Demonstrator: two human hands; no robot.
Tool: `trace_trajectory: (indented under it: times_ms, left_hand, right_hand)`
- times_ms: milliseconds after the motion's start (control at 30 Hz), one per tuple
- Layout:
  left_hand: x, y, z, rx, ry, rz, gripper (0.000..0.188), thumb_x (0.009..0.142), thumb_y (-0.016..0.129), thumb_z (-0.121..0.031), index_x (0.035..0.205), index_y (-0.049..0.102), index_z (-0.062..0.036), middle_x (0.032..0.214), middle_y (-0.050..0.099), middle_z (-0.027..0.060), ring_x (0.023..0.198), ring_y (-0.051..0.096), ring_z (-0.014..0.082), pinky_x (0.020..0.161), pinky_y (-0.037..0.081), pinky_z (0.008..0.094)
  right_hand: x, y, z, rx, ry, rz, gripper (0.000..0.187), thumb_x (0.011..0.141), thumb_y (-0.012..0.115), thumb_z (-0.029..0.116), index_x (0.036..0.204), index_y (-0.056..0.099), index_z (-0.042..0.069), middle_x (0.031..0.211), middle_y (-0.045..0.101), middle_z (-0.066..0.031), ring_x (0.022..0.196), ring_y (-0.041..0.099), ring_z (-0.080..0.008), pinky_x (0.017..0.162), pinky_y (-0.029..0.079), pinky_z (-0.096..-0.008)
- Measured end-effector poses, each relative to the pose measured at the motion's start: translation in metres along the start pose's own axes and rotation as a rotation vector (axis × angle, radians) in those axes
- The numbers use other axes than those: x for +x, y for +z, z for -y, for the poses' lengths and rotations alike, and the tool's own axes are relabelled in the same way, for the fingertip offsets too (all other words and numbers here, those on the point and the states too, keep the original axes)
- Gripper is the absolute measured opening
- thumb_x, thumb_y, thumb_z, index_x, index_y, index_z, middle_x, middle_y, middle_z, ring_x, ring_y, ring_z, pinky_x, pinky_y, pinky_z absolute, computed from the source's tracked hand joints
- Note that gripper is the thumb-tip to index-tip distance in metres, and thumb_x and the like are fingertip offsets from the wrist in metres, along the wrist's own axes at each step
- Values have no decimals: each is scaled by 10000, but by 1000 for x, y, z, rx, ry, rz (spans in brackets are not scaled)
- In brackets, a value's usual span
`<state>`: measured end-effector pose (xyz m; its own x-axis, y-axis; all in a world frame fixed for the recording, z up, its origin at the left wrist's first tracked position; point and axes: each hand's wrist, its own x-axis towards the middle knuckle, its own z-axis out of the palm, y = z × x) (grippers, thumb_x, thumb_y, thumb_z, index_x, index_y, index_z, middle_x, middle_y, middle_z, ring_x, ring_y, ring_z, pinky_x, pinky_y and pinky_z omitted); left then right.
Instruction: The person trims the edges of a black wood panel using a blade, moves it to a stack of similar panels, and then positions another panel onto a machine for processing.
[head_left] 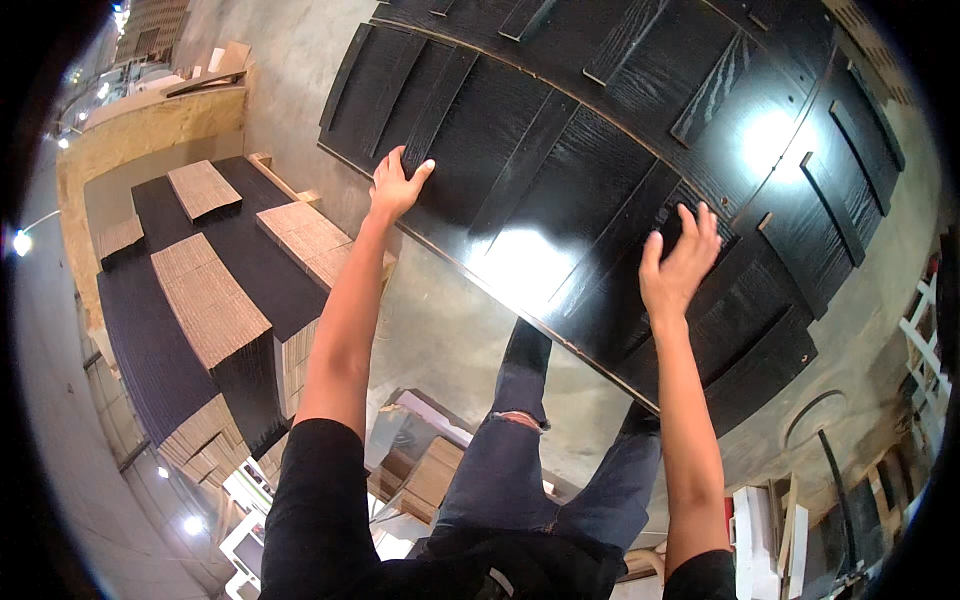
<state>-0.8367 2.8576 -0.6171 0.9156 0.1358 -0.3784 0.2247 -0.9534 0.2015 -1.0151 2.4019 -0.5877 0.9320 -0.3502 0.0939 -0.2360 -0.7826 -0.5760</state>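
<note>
Wide black wood-grain panels (515, 130) lie side by side in front of me, with several narrow black strips across them. At the near left edge is my left hand (398, 188), thumb and fingers apart around the lower end of one black strip (443, 100); whether it presses on the strip I cannot tell. Over the right part of the near panel, my right hand (685, 262) has its fingers spread beside another dark strip (640, 225). Nothing shows in its grasp. Its contact with the surface is unclear.
To my left stand stacks of dark boards (160, 330) and brown ribbed pieces (210, 300), beside a wooden partition (150, 130). Cardboard boxes (435, 475) sit on the floor by my legs. White boards (760, 540) and a black hose (838, 490) are at lower right.
</note>
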Motion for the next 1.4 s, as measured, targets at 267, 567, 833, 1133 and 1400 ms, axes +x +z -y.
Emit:
trace_trajectory:
  times_ms: [267,567,833,1133,1400]
  left_hand:
    - [-69,30,-10,-187,-9,-563,972,894,660,-637,1534,332,17,1499,412,324,1407,385,460,1172,305,535]
    - [-184,116,-34,-1353,-557,-90,1098,897,689,-634,1632,110,-61,1704,151,88,1556,153,272,1245,187,500]
    - [-181,124,-48,-1659,-535,78,791,974,590,-604,1496,446,-28,1535,487,112,1372,479,304,1182,357,464]
    - [-178,120,-63,-1525,-600,63,855,993,535,-625,1566,316,-29,1618,344,157,1445,388,339,1214,326,510]
    - [-175,121,-53,-1482,-584,97,875,967,548,-659,1571,331,-64,1609,374,132,1435,406,339,1192,350,528]
  right_hand:
    - [-136,-159,-133,-173,333,-283,458,956,617,147,1360,515,-42,1437,505,-245,1349,462,-393,1175,307,-470]
    - [-328,-208,-361,773,1490,38,948,958,289,809,1599,333,111,1591,403,-204,1468,362,-391,1202,228,-551]
    - [-281,-160,-295,1086,1364,-77,949,1014,272,737,1618,206,8,1680,237,-136,1545,224,-307,1259,161,-404]
    - [-291,-169,-277,1087,1357,-85,910,1033,206,714,1599,269,5,1647,317,-137,1514,303,-283,1248,204,-376]
    - [-290,-157,-271,922,1454,-138,906,1037,188,707,1600,263,0,1645,320,-140,1512,308,-279,1244,212,-371]
